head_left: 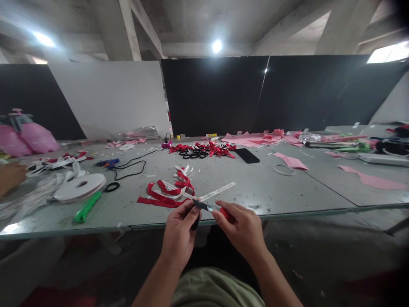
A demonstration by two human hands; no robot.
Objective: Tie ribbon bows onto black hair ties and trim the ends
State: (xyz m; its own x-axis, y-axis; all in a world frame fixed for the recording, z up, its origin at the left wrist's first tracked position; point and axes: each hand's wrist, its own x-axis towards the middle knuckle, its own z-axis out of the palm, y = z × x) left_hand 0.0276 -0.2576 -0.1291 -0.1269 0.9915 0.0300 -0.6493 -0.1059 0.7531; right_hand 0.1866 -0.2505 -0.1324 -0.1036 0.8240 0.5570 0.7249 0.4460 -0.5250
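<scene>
My left hand (pixel 180 230) is closed in a pinch at the near table edge, holding the end of a white ribbon strip (pixel 220 190) and a small dark object. My right hand (pixel 241 228) is closed around a red-handled tool (pixel 225 212), whose metal tip (pixel 206 207) points left at the left fingers. Just beyond the hands lies a heap of red and white ribbon pieces (pixel 169 189) on the grey table (pixel 262 187).
A white ribbon spool (pixel 79 186), green-handled cutter (pixel 87 207), glue gun (pixel 108 162) with black cable and a black hair tie lie at left. Red bows and black rings (pixel 204 150), a phone (pixel 247 155), pink paper (pixel 292 162) sit farther back. Another person's hand (pixel 11 177) rests at far left.
</scene>
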